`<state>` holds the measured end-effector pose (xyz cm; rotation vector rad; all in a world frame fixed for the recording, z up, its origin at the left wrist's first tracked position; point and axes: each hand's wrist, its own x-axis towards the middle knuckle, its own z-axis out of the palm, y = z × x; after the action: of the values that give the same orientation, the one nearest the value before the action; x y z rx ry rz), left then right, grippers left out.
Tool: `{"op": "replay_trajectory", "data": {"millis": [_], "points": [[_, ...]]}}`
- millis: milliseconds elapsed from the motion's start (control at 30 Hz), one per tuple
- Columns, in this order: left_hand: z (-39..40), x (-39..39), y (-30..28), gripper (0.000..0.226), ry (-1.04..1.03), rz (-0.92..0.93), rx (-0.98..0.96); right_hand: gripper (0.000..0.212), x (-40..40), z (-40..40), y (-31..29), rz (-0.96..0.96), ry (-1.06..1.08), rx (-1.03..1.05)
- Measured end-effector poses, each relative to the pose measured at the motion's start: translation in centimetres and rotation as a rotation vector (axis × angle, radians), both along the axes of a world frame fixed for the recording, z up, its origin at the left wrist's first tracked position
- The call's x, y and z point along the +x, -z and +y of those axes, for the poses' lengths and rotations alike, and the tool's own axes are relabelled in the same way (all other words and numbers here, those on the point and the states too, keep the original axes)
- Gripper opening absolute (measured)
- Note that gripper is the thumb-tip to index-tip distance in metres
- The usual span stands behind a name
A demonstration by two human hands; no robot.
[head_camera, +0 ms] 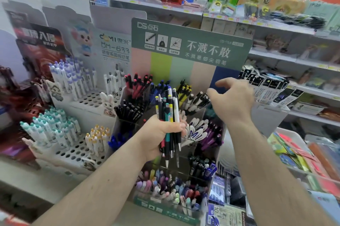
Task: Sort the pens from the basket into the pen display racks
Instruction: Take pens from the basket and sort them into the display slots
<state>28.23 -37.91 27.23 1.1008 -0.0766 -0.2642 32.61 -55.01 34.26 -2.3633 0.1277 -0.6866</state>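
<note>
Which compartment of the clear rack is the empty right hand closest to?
The top-row compartment of black-and-white pens, right of the yellow-capped ones. The right hand hovers open beside it; the left hand grips the pen bundle.

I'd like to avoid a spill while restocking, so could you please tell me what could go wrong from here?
1. The left hand grips a whole bundle of pens in one fist; some sit loosely and hang low, so one may slip out.
2. The right hand reaches empty over the rack of crowded compartments; it might knock the black-and-white pens beside it.
3. The picture is blurred there, so a pen could land in the wrong compartment.
</note>
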Motion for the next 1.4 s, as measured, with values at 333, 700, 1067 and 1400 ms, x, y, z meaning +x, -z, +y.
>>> {"op": "replay_trajectory", "data": {"millis": [333, 700, 1067, 1400], "points": [[1.9, -1.0, 1.9, 0.019, 0.135, 0.042, 0.029, 0.003, -3.4, 6.5, 3.7, 0.296, -0.415, 0.592], [5.3, -1.1, 1.7, 0.011, 0.078, 0.155, -0.186, 0.011, -3.9, 6.3, 4.0, -0.038, -0.010, 1.249], [5.5, -0.7, 1.5, 0.032, 0.269, 0.160, -0.470, 0.016, -4.9, 8.0, 5.7, -0.071, 0.019, 1.329], [4.8, 0.1, 1.6, 0.049, 0.335, 0.164, -0.652, 0.004, -5.2, 7.2, 5.8, 0.026, 0.048, 1.439]]}}
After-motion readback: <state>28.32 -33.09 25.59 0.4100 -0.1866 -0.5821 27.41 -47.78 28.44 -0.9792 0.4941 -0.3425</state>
